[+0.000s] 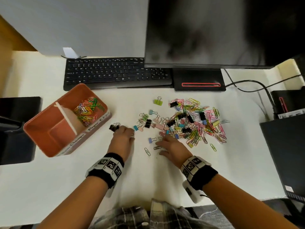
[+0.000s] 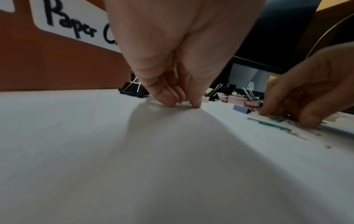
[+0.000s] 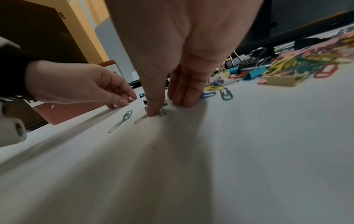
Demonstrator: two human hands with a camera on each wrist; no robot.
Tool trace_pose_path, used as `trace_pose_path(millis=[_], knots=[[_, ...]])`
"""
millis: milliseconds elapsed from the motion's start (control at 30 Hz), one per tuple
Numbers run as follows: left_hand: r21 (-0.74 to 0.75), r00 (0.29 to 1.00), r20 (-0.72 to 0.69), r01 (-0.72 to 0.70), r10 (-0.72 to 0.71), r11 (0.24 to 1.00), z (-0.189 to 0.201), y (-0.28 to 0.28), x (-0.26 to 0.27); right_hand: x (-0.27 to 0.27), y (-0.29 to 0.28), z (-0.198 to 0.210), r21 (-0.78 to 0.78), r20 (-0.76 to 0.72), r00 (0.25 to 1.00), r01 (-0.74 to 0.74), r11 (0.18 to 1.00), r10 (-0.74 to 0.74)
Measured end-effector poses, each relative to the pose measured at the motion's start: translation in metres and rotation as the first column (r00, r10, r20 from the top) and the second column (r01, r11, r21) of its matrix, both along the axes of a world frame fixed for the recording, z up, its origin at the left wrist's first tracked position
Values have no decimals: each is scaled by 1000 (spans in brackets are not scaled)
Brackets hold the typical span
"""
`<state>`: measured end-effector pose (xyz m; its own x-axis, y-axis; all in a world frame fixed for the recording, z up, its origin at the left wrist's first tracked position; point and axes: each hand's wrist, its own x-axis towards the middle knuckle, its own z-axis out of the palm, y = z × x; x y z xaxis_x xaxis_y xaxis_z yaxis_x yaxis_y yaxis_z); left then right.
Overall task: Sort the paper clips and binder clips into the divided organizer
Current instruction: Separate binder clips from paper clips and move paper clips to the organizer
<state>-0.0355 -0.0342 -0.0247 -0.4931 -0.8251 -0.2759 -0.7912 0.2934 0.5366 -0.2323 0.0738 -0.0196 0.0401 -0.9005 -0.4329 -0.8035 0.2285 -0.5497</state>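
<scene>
Head view first: we see our left hand point(image 1: 123, 138) on the white worktop point(image 1: 66, 179), fingertips pinched down on a small pale clip we cannot make out, just right of a black metal binder clip point(image 1: 114, 127). Our right hand point(image 1: 173, 148) presses with straight fingers on a dark wire paper clip point(image 1: 157, 147) at the near edge of the mixed heap of coloured clips point(image 1: 194, 123). The terracotta plastic divided organizer point(image 1: 66, 121) sits well to the left; only its far compartment holds paper clips, the near one looks bare.

Left wrist view: thumb and fingers point(image 2: 168, 97) close on something small and glinting against the worktop.

Right wrist view: the thumb pins the wire clip flat, its long axis running towards the left hand.

We judge this a pick-up step, early on; next, each clip needs lifting off the flat surface, then carrying left to its labelled compartment.
</scene>
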Motion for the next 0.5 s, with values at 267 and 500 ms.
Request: trace_pose_path(millis=[267, 500], knots=[[52, 995, 78, 52, -56, 997, -5, -6, -8, 1, -16, -1, -1, 14, 996, -88, 996, 88], [97, 958, -111, 275, -264, 957, 8, 6, -2, -18, -9, 11, -66, 94, 995, -26, 998, 32]])
